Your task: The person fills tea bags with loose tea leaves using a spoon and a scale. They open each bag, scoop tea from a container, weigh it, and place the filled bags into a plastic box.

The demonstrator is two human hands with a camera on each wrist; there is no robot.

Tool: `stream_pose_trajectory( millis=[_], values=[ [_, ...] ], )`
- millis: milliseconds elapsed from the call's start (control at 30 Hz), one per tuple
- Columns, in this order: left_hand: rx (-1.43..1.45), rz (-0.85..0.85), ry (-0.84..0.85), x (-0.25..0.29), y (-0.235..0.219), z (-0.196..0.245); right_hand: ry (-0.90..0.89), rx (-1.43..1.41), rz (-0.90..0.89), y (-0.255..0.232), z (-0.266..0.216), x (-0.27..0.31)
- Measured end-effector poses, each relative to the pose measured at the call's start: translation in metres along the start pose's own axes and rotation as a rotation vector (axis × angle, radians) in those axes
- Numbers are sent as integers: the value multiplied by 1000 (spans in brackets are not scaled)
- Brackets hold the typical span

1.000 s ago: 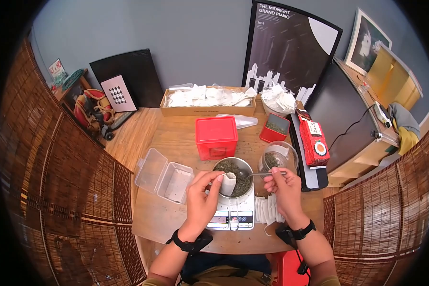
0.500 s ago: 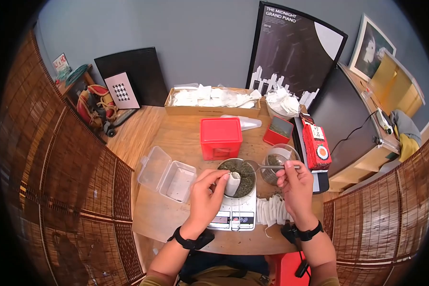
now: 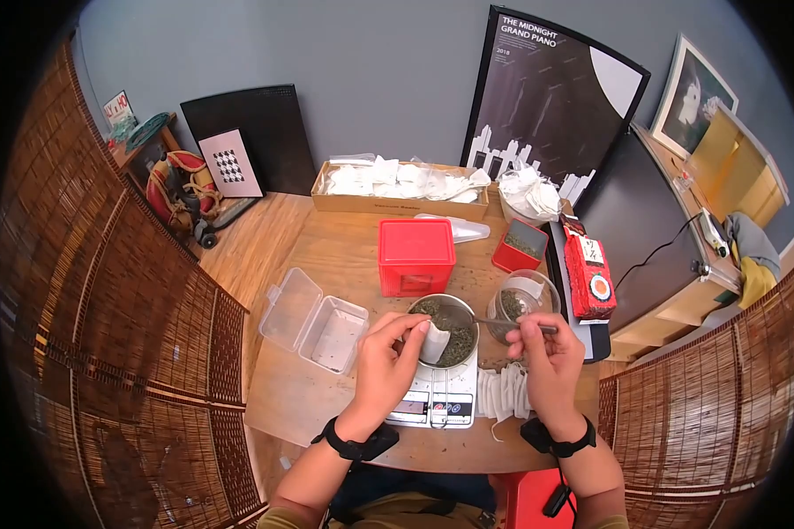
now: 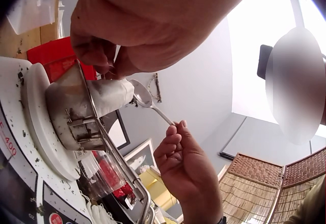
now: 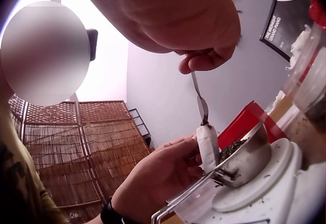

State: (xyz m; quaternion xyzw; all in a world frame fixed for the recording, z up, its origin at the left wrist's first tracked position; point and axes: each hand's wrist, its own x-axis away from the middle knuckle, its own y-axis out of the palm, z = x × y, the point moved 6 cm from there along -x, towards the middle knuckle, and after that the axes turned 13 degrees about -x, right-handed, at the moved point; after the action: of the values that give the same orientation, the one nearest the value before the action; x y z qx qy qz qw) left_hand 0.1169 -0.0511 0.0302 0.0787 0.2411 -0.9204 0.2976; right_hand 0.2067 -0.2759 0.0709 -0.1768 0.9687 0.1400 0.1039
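My left hand (image 3: 386, 360) pinches a white tea bag (image 3: 436, 344) by its rim, holding it upright inside a metal pot (image 3: 475, 339) of loose dried tea leaves (image 3: 457, 349). The pot has wire handles and stands on a white kitchen scale (image 3: 412, 407). My right hand (image 3: 553, 360) grips a metal spoon (image 3: 501, 324) by its handle, from the right. In the right wrist view the spoon's tip (image 5: 204, 118) points down at the tea bag's open mouth, with dark leaves at it. The left wrist view shows the spoon's bowl (image 4: 142, 94) right beside that mouth.
Several filled tea bags (image 3: 503, 392) lie in a row right of the scale. Around the pot stand a red canister (image 3: 416, 251), a clear jar (image 3: 551, 304), an open red tin (image 3: 513, 258) and an open plastic box (image 3: 335, 339). A cardboard box (image 3: 397, 204) of white bags is behind.
The spoon first rose out of the tea leaves as my right hand moved right, then came back left to the tea bag's mouth. My left hand keeps holding the bag in the pot.
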Motion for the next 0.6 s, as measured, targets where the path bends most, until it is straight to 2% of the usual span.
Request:
stream_pose_trajectory(
  millis=[233, 300, 367, 433, 533, 600],
  values=[
    [7, 49, 44, 0, 0, 0, -131, 116, -62, 4, -5, 10],
    [-1, 45, 40, 0, -1, 2, -162, 175, -163, 7, -5, 10],
    [-7, 34, 40, 1, 0, 2, -160, 143, -101, 4, -4, 9],
    [46, 102, 25, 1, -1, -2, -161, 110, -38, -3, 1, 4],
    [-27, 27, 60, 3, -1, 6, -117, 279, -96, -6, 15, -2],
    [3, 45, 57, 2, 0, 3, -252, 480, -121, -4, 11, 0]
  ],
)
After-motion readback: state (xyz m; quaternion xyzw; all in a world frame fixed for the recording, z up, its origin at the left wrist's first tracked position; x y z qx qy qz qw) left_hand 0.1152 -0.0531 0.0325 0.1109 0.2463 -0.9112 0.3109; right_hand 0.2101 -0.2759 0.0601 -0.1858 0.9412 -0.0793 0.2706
